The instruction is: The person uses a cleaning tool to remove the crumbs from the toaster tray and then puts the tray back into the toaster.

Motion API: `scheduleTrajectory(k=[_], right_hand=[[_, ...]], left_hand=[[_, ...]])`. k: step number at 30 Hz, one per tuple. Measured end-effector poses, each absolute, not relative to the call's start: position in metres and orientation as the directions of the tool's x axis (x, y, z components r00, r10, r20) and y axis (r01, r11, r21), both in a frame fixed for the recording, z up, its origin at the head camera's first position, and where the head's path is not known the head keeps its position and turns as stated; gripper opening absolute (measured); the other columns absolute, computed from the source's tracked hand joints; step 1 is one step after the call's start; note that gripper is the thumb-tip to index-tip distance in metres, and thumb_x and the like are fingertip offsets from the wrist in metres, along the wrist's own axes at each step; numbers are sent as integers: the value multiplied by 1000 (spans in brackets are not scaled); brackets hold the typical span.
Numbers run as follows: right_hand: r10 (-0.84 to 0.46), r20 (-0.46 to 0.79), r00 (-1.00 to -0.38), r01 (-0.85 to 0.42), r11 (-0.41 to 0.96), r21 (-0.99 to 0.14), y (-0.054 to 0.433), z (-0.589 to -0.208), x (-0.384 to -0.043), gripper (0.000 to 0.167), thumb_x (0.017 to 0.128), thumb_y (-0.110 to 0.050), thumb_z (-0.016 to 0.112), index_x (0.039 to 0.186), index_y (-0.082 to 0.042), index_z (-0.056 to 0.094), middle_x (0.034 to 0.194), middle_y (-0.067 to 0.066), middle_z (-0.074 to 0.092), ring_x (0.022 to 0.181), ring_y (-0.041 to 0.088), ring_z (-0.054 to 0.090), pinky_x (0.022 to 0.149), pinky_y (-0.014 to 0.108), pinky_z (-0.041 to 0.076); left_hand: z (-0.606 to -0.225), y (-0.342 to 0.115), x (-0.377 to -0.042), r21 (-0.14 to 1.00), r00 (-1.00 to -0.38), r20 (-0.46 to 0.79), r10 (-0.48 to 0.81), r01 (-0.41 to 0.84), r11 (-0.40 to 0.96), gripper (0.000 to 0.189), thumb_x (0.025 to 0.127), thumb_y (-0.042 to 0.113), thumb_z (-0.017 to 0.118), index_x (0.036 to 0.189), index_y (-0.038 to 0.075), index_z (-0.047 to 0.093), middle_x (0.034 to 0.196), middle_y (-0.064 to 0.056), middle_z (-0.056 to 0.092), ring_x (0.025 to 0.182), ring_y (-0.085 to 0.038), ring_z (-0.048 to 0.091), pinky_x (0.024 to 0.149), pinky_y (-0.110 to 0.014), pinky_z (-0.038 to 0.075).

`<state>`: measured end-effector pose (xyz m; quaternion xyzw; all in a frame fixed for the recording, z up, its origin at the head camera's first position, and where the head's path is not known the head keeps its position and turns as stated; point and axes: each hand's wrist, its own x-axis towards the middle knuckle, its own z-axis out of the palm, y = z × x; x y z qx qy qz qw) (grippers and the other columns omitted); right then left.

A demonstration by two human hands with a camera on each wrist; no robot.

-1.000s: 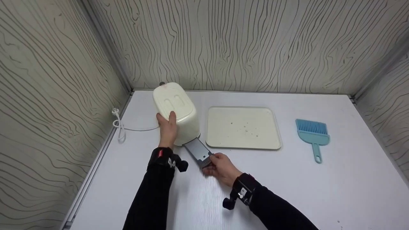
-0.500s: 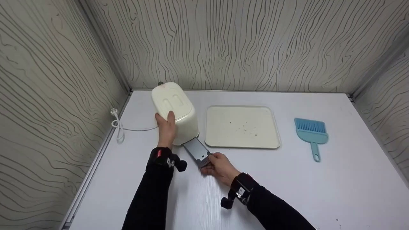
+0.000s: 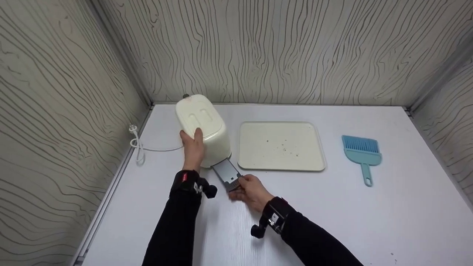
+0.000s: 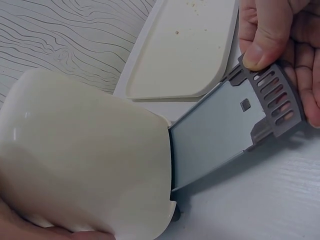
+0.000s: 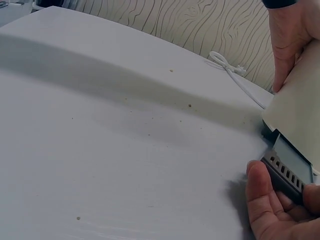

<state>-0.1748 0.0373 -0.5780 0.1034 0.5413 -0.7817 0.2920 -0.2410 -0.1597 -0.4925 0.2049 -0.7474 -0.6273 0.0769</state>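
A cream toaster (image 3: pixel 217 147) with a lid on top stands at the left of the table in the head view. My left hand (image 3: pixel 193 152) holds its near left side, thumb on the lid's edge and fingers down the side. From the toaster's near end sticks out a flat metal crumb tray (image 4: pixel 215 135) with a slotted grey end. My right hand (image 3: pixel 255 192) pinches that end, thumb on top and fingers beneath, as the left wrist view shows. The tray's inner part is hidden inside the toaster.
Right of the toaster lies a shallow cream serving tray (image 3: pixel 255 147) with scattered crumbs. A blue hand brush (image 3: pixel 363 157) lies farther right. The toaster's white cord (image 3: pixel 162 150) and plug are at the left. Crumbs (image 5: pixel 190 105) dot the table in the right wrist view.
My right hand has shifted slightly left and toward the toaster, and the crumb tray sticks out a little less. My left hand keeps its hold on the toaster.
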Motion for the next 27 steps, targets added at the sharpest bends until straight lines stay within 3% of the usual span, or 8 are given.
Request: scheduleTrajectory(k=[9,27], right_hand=[[-339,-479,-810,562,-214,-799,36,-579,-177,28,110,-7,35,132,10,35,114,32,63,86,28,72,86,45,63],[-335,-475,-814,542,-141,-828,29,-578,-182,29,110,-7,36,126,15,46,95,26,72,71,24,74,76,41,66]], left_hand=[[-495,-160,-243,975,-908,-114,-402,-180,131,78,108,35,40,159,-3,-4,167,-27,8,156,-33,14,130,-38,13],[-493,-159,-241,974,-907,-129,-401,-191,118,80,107,38,39,160,-2,-7,169,-25,3,157,-30,8,130,-36,10]])
